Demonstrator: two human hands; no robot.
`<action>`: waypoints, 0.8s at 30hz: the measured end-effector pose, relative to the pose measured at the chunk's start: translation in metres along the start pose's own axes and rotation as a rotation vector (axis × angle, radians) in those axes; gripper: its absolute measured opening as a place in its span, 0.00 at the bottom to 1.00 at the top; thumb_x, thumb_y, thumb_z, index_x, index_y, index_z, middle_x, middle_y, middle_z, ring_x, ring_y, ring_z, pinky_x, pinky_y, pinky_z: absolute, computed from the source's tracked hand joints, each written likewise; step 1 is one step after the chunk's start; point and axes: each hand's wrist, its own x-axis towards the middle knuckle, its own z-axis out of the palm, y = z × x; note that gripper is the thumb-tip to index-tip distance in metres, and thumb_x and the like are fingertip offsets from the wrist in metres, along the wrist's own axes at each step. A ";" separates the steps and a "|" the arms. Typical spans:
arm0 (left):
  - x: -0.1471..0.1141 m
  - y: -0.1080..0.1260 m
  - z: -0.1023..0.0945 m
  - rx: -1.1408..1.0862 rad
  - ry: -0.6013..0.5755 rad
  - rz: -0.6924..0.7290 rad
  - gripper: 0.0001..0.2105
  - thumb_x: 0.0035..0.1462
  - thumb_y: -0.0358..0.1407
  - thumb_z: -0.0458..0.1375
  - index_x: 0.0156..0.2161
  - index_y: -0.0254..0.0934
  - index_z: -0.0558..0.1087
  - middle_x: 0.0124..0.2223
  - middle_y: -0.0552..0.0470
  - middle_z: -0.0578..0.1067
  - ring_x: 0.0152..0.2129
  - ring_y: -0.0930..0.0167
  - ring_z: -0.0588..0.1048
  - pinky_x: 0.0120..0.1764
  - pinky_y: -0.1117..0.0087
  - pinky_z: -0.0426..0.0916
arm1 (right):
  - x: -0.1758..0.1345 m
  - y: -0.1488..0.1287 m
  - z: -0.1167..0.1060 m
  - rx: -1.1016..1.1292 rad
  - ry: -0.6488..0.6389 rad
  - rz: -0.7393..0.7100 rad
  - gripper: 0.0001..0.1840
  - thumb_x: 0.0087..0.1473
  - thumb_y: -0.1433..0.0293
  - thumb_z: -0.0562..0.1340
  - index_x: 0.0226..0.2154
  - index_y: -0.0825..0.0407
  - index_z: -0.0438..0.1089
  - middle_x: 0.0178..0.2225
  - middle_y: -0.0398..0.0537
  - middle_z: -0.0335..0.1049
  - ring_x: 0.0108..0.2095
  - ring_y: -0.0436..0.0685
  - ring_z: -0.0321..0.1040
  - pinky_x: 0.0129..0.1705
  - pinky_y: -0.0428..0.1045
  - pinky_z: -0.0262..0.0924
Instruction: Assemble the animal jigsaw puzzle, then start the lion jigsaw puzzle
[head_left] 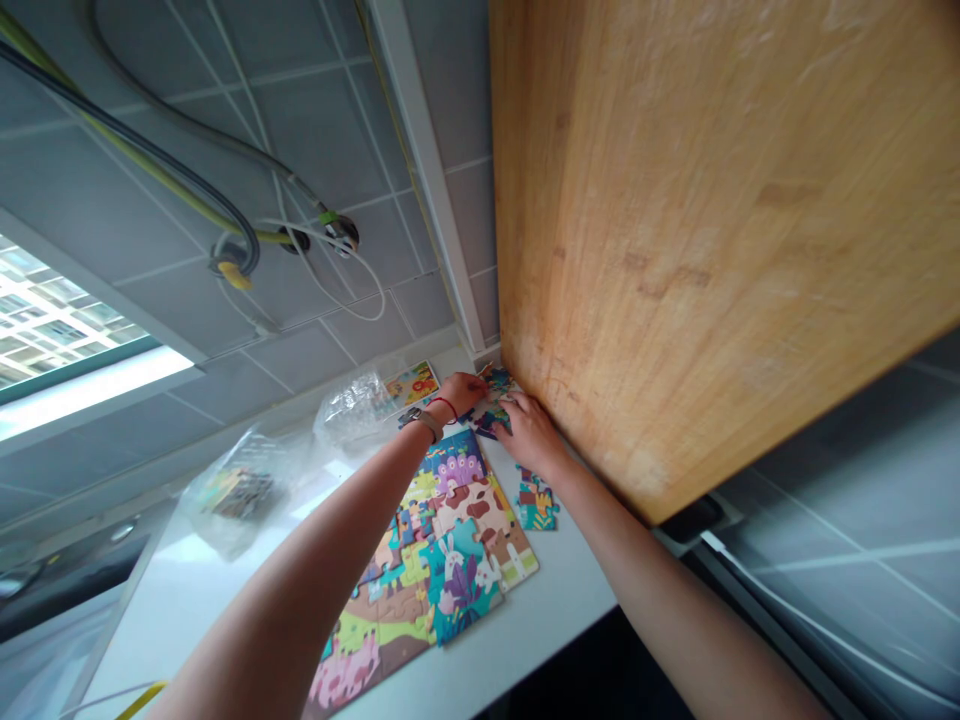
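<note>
At the far corner of the table, my left hand [463,391] reaches in among dark, colourful puzzle pieces [496,380]. Its fingers are drawn together at the tips, and whatever they pinch is hidden. Just to the right, my right hand [529,430] lies over the near side of the same pieces, thumb and fingers apart, touching them. Below my hands is a partly joined jigsaw puzzle [465,505] with a cow, rabbits and pigs, partly covered by my left forearm. A few joined puzzle pieces [537,503] lie beside its right edge, close to my right forearm.
A large wooden panel [675,250] rises along the right side, close to my right arm. Left of my hands are a picture card [412,383], a crumpled clear bag [351,408] and a plastic bag with pieces [238,492]. Hoses and cables [247,225] hang on the tiled wall.
</note>
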 end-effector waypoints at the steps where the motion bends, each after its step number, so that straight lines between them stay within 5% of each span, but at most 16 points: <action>1: -0.003 0.000 -0.002 0.000 -0.020 0.010 0.10 0.58 0.33 0.64 0.43 0.34 0.85 0.41 0.44 0.84 0.41 0.60 0.82 0.47 0.64 0.76 | 0.000 0.000 0.000 0.016 0.015 0.025 0.25 0.60 0.71 0.64 0.60 0.58 0.69 0.59 0.65 0.67 0.61 0.67 0.65 0.65 0.61 0.61; 11: -0.013 0.000 -0.005 -0.036 -0.133 -0.059 0.19 0.68 0.42 0.60 0.59 0.35 0.71 0.58 0.43 0.73 0.50 0.61 0.76 0.50 0.53 0.76 | 0.003 0.006 0.004 0.031 0.025 0.014 0.15 0.61 0.72 0.63 0.50 0.57 0.77 0.51 0.61 0.72 0.55 0.65 0.69 0.63 0.58 0.64; 19: 0.010 -0.001 0.006 -0.182 0.121 -0.282 0.28 0.54 0.47 0.71 0.55 0.33 0.75 0.43 0.43 0.82 0.38 0.64 0.80 0.36 0.72 0.72 | 0.001 0.008 0.006 0.011 0.036 -0.036 0.16 0.61 0.72 0.63 0.51 0.54 0.76 0.50 0.58 0.72 0.54 0.64 0.68 0.62 0.59 0.64; 24: 0.016 0.000 0.006 -0.263 0.124 -0.370 0.26 0.52 0.46 0.72 0.52 0.34 0.77 0.35 0.46 0.82 0.27 0.69 0.79 0.27 0.74 0.68 | 0.000 0.003 0.002 -0.005 0.017 -0.015 0.16 0.63 0.72 0.62 0.52 0.56 0.76 0.51 0.59 0.71 0.55 0.65 0.68 0.63 0.58 0.63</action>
